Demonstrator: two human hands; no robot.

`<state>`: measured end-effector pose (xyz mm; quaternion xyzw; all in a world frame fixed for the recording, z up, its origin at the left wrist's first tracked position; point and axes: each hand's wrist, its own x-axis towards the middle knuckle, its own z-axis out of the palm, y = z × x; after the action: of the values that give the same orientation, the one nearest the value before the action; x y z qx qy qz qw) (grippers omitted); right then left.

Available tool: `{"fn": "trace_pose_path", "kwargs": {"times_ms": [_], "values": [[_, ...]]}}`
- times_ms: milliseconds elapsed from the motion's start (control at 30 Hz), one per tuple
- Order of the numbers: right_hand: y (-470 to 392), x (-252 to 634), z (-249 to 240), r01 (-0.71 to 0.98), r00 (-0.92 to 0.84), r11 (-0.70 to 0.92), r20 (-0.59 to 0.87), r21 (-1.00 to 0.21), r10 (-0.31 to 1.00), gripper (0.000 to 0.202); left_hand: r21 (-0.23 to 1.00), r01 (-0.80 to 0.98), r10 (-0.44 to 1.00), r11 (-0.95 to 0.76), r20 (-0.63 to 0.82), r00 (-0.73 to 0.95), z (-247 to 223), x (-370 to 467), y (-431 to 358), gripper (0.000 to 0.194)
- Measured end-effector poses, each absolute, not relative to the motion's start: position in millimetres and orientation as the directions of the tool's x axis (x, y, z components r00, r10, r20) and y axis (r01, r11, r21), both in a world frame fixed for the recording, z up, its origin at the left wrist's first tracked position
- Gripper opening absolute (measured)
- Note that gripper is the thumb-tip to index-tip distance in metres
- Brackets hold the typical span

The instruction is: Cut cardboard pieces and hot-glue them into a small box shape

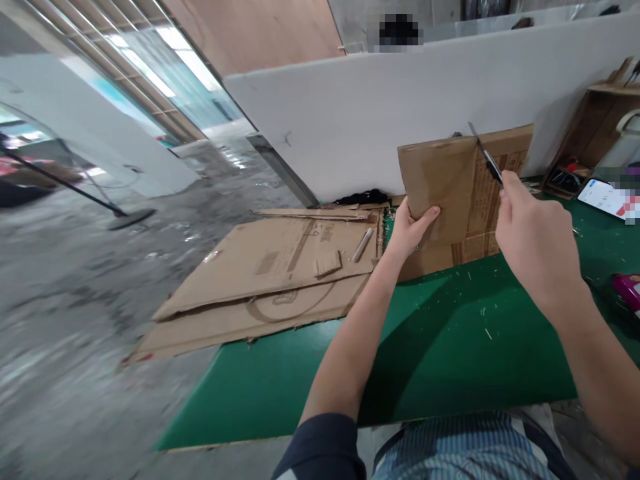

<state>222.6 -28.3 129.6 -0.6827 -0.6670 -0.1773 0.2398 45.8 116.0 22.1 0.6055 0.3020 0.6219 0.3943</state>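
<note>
A piece of brown cardboard stands upright on the green table, with printing on its right part. My left hand grips its left edge, thumb on the front face and fingers behind. In my right hand, closed round the handle, is a utility knife with a long blade extended. The blade crosses the cardboard's top edge near the middle and points up and left. Whether it has entered the board, I cannot tell. Most of the knife's handle is hidden by my fingers.
Flattened cardboard sheets lie on the left, overhanging the green table, with small scraps on top. A white partition rises behind. To the right are a phone, a wooden box and a magenta packet.
</note>
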Motion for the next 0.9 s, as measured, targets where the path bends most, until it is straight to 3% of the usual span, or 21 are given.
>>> {"fn": "trace_pose_path", "kwargs": {"times_ms": [167,467,900], "values": [[-27,225,127,0.994,0.05,0.017,0.576,-0.11,0.816,0.049,0.856,-0.119,0.856,-0.503,0.512,0.063,22,44,116,0.056],[-14,224,163,0.993,0.028,0.045,0.575,-0.111,0.817,0.044,0.858,-0.104,0.857,-0.503,0.511,0.069,24,46,107,0.055],[-21,218,112,0.987,0.104,-0.008,0.599,-0.161,0.794,0.053,0.833,-0.09,0.832,-0.545,0.551,0.062,24,46,106,0.052]]}}
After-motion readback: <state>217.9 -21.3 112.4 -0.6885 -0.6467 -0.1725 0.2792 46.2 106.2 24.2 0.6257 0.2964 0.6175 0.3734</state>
